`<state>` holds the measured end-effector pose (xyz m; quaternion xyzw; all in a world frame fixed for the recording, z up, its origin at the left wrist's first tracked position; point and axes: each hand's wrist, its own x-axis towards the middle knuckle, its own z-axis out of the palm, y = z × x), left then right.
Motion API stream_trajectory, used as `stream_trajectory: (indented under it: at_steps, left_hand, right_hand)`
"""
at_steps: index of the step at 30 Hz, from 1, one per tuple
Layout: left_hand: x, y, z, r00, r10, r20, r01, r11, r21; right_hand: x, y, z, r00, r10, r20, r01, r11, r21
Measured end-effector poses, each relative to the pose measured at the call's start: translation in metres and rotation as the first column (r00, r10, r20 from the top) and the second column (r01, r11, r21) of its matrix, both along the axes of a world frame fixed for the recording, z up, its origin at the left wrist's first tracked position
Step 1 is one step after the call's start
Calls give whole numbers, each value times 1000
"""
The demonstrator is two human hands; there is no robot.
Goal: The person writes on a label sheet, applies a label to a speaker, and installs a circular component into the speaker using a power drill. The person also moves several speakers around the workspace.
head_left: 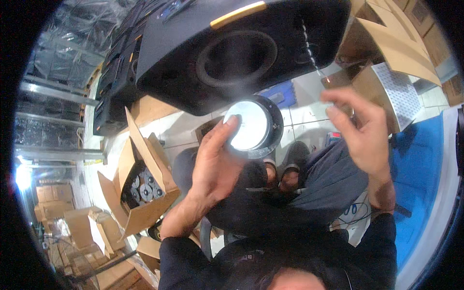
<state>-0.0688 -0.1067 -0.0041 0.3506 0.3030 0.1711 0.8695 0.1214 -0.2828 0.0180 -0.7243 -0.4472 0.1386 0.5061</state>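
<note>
My left hand [215,162] grips a speaker driver [249,125], a round unit with a bright silvery-white face and a black flange, its thumb lying over the face. The driver is held above my lap, below a large black speaker cabinet [188,58] with a round opening. A twisted black-and-white wire [307,46] hangs from the cabinet, its end just above my right hand [360,125]. That hand is raised with thumb and forefinger curled close together; a small shiny thing shows among its fingers, too small to name.
An open cardboard box [153,205] at left holds several round drivers. More black cabinets [113,92] stand at far left. A blue plastic piece [280,94] lies on the tiled floor. Open cartons [386,96] stand at far right, beside a blue surface [418,164].
</note>
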Motion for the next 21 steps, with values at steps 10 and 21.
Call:
stream_trajectory:
  at_steps: [10,21]
  left_hand:
    - [-12,-31,-27,993,23,119,-21,1000,-13]
    - [-12,-27,-43,980,-10,200,22,998,-58]
  right_hand:
    - [-32,1,-59,898,181,-402,-209,978,-28]
    - [-29,4,-68,864,137,-485,-179,983,-41]
